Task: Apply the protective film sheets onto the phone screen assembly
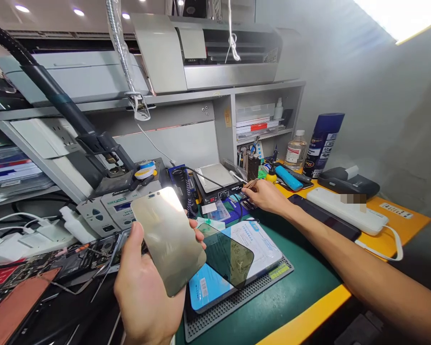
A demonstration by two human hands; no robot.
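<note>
My left hand [149, 292] grips a phone-sized, glossy grey-gold sheet [170, 239] by its long edges, with a small cutout at its top. It looks like a phone screen protector or film. A second sheet, dark and see-through [230, 254], lies over a blue and white box [262, 244] just right of that hand. My right hand [266, 195] is stretched out to the back of the bench, beside small tools and a black control box [221, 194]. Its fingers are pinched together; what they hold, if anything, is too small to make out.
A perforated grey mat [237, 306] lies under the box on the green worktop [309, 273]. Phone parts [86, 258] crowd the left. A white power strip [345, 211], spray can [323, 143] and bottle [295, 151] stand right. A shelf [187, 96] runs behind.
</note>
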